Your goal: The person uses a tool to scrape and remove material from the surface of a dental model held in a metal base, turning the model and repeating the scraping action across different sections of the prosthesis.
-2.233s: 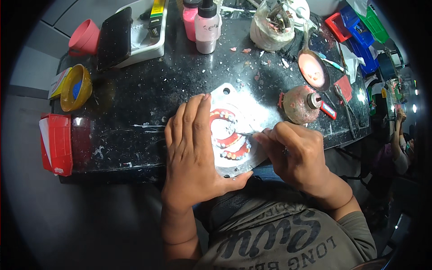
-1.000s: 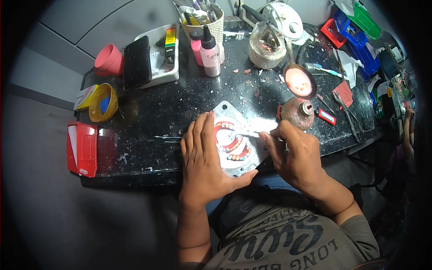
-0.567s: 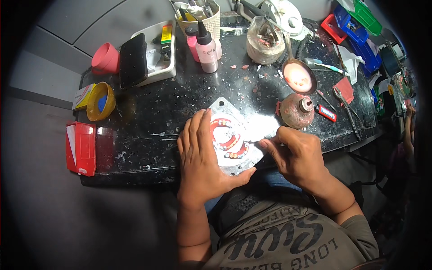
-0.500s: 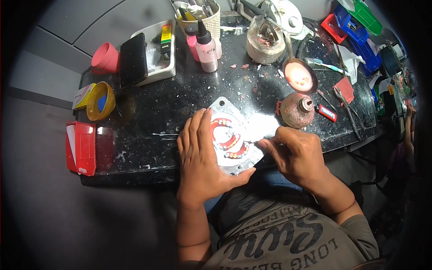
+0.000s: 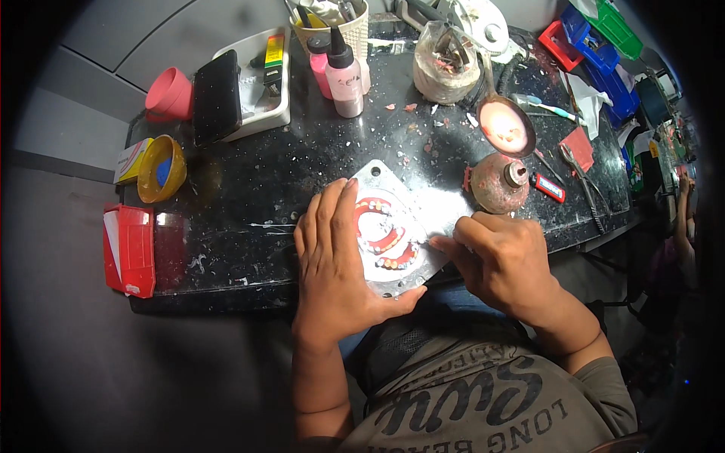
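My left hand (image 5: 332,264) grips the left side of a metal flask plate (image 5: 396,287), fingers together along it and thumb at the near edge. In the plate, white plaster (image 5: 389,275) holds red wax arches with tooth rows (image 5: 396,260). My right hand (image 5: 498,268) is closed in a pinch on a thin tool (image 5: 423,240) at the right side of the arches; glare hides much of the tool. Just beyond this hand stand a round, wax-spattered burner (image 5: 498,189) and a red lighter (image 5: 549,189); behind them lies a pan with pink wax (image 5: 504,128).
Around the black bench (image 5: 249,181) stand a red box (image 5: 128,249), yellow bowl (image 5: 158,170), pink cups (image 5: 170,94), white tray (image 5: 264,113), bottles (image 5: 346,83), tool holder (image 5: 332,30), jar (image 5: 445,68), tweezers (image 5: 589,196) and coloured bins (image 5: 604,60). Far right is another person's arm (image 5: 682,211).
My right hand and its tool have shifted slightly toward me along the plate's right side. The left hand keeps its grip. The whole view has shifted since the oldest frame.
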Demonstrator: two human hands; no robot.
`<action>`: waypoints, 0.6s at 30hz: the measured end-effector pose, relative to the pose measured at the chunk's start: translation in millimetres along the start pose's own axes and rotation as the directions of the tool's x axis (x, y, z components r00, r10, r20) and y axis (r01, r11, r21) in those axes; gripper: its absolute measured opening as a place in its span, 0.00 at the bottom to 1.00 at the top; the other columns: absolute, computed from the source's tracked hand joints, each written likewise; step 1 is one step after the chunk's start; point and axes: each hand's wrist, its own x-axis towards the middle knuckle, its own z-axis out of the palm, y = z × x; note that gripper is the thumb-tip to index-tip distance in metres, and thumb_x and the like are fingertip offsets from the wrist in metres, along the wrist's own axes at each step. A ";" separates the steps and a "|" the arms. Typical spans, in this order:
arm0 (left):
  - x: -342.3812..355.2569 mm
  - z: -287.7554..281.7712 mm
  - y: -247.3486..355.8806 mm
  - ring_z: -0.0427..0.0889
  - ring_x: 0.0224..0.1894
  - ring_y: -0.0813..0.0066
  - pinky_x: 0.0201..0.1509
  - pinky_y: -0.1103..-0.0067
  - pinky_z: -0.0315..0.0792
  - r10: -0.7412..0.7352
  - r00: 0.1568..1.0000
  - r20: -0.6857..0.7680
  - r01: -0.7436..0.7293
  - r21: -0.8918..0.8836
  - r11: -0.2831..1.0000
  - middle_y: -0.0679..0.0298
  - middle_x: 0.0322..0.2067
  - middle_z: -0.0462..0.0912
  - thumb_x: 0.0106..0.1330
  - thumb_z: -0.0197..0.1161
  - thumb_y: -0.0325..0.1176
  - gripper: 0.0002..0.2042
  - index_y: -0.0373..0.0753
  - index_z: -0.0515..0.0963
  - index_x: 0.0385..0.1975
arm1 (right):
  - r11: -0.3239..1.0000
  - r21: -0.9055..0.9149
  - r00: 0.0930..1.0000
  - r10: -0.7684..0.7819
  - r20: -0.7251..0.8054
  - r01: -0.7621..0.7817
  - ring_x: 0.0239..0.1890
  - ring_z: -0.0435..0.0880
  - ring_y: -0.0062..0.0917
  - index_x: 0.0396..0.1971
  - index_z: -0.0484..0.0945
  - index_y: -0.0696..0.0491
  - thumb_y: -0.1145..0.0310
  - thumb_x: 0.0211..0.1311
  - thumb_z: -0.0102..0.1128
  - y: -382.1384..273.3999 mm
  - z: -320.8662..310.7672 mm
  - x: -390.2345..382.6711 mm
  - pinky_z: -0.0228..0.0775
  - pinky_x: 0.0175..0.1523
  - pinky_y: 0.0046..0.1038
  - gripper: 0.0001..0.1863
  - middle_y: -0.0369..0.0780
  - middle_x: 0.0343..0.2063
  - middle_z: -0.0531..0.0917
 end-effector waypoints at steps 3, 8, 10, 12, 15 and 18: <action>1.0 -0.6 4.2 0.66 0.80 0.36 0.85 0.47 0.57 0.008 1.000 -0.002 -0.008 0.029 1.000 0.40 0.79 0.67 0.39 0.90 0.61 0.71 0.29 0.60 0.83 | 0.999 -0.053 0.999 -0.009 -0.037 0.007 0.23 0.86 0.39 0.30 0.82 0.50 0.58 0.75 0.75 -3.8 8.7 -2.8 0.73 0.26 0.44 0.16 0.40 0.24 0.82; 2.0 0.8 5.0 0.66 0.80 0.36 0.85 0.46 0.57 0.003 1.000 0.003 -0.003 0.043 0.999 0.41 0.79 0.67 0.38 0.91 0.59 0.71 0.29 0.60 0.83 | 0.996 -0.080 0.994 -0.052 -0.096 0.045 0.23 0.84 0.37 0.30 0.81 0.50 0.58 0.74 0.77 6.1 21.7 -5.4 0.72 0.26 0.41 0.16 0.39 0.24 0.80; 2.7 -1.5 4.4 0.64 0.81 0.38 0.85 0.47 0.55 -0.009 1.000 0.023 0.009 0.008 1.000 0.41 0.79 0.66 0.40 0.91 0.57 0.70 0.30 0.59 0.83 | 0.993 -0.046 0.967 -0.115 -0.227 0.107 0.22 0.80 0.37 0.28 0.80 0.53 0.67 0.65 0.85 10.4 26.9 -4.2 0.68 0.26 0.40 0.17 0.39 0.21 0.77; 3.4 -3.3 3.4 0.64 0.81 0.39 0.85 0.47 0.55 -0.003 1.000 0.027 0.002 0.005 1.000 0.41 0.79 0.66 0.40 0.91 0.56 0.70 0.30 0.58 0.83 | 0.993 -0.051 0.967 -0.114 -0.228 0.105 0.22 0.80 0.36 0.28 0.81 0.53 0.67 0.65 0.85 11.5 24.5 -4.2 0.68 0.27 0.40 0.16 0.39 0.21 0.77; 3.2 -2.4 0.7 0.65 0.81 0.38 0.85 0.47 0.56 0.004 1.000 0.024 -0.004 0.000 1.000 0.42 0.79 0.67 0.39 0.91 0.58 0.71 0.29 0.59 0.83 | 0.994 -0.030 0.971 -0.107 -0.214 0.103 0.22 0.80 0.36 0.28 0.81 0.53 0.67 0.64 0.85 10.4 21.3 -4.3 0.68 0.27 0.40 0.16 0.39 0.22 0.78; 3.2 -1.5 0.3 0.66 0.80 0.37 0.85 0.47 0.57 0.010 1.000 0.017 -0.010 0.005 1.000 0.42 0.79 0.68 0.38 0.91 0.60 0.71 0.29 0.59 0.83 | 0.996 -0.016 0.983 -0.084 -0.164 0.082 0.23 0.80 0.35 0.28 0.80 0.51 0.63 0.67 0.83 7.2 16.4 -5.1 0.70 0.28 0.40 0.17 0.38 0.23 0.78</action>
